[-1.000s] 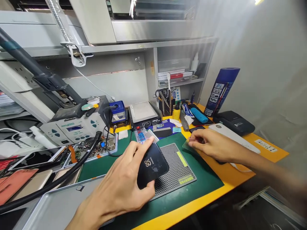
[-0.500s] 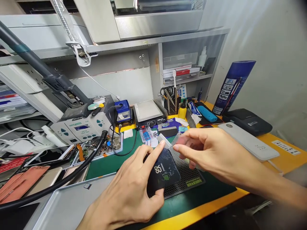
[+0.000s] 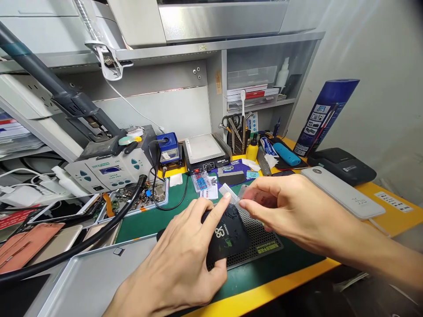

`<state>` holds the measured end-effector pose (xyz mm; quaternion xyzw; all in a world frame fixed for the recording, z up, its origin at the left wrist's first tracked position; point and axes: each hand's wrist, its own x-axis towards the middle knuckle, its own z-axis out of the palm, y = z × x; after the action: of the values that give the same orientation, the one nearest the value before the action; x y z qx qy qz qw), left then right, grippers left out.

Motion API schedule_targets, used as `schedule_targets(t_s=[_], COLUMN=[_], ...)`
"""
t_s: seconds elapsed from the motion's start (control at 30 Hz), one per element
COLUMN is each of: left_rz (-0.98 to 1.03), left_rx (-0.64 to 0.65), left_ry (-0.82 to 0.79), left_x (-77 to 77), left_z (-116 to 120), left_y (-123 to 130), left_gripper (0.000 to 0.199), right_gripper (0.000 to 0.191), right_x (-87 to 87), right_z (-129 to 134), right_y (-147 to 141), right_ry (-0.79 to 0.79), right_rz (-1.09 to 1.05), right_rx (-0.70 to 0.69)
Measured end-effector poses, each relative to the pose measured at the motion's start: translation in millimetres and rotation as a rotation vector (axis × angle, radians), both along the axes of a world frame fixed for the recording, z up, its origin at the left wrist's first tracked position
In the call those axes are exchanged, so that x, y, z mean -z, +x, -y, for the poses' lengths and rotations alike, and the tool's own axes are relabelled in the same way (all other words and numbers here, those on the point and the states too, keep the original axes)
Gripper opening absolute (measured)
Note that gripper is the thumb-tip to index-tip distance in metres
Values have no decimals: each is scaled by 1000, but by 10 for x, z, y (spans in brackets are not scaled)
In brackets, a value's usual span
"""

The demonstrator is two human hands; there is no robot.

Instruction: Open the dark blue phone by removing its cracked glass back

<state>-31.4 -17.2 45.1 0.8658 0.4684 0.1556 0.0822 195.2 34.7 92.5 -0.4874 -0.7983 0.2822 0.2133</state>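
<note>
My left hand (image 3: 185, 251) is closed around a dark phone (image 3: 233, 240) marked HUAWEI, with its index finger stretched along the upper edge. The phone is held tilted, and my palm hides its left part. A thin, translucent plastic card (image 3: 261, 198) is pinched between the thumb and fingers of my right hand (image 3: 280, 200). One corner of the card comes close to the phone's upper edge; I cannot tell whether it is inserted there. By my left fingertip is a narrow white strip (image 3: 228, 190). Beneath the phone lies a black perforated mat (image 3: 264, 237).
A grey soldering station (image 3: 109, 174) stands at the left, its black hose (image 3: 99, 242) crossing the front. A tray of small parts (image 3: 155, 198) lies behind my left hand. Further back are a hot plate (image 3: 205, 152) and a tool holder (image 3: 239, 143). At the right lies a white power bank (image 3: 343, 191).
The phone has tipped slightly, so its face catches less light. Both hands keep nearly the same grip. The camera view has shifted a little.
</note>
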Motion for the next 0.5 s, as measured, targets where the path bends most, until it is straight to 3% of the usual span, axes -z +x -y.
schedule_targets(t_s=[0.23, 0.5], left_rz=[-15, -27], left_rx=[37, 102], left_ry=[-82, -194], left_x=[18, 65], left_z=[-19, -110], left_y=[9, 62], left_gripper=[93, 90], right_gripper=[24, 28], right_x=[5, 299], right_z=[-157, -281], right_y=[66, 238], right_ry=[-370, -656], right_rz=[-41, -191], right_rx=[-77, -153])
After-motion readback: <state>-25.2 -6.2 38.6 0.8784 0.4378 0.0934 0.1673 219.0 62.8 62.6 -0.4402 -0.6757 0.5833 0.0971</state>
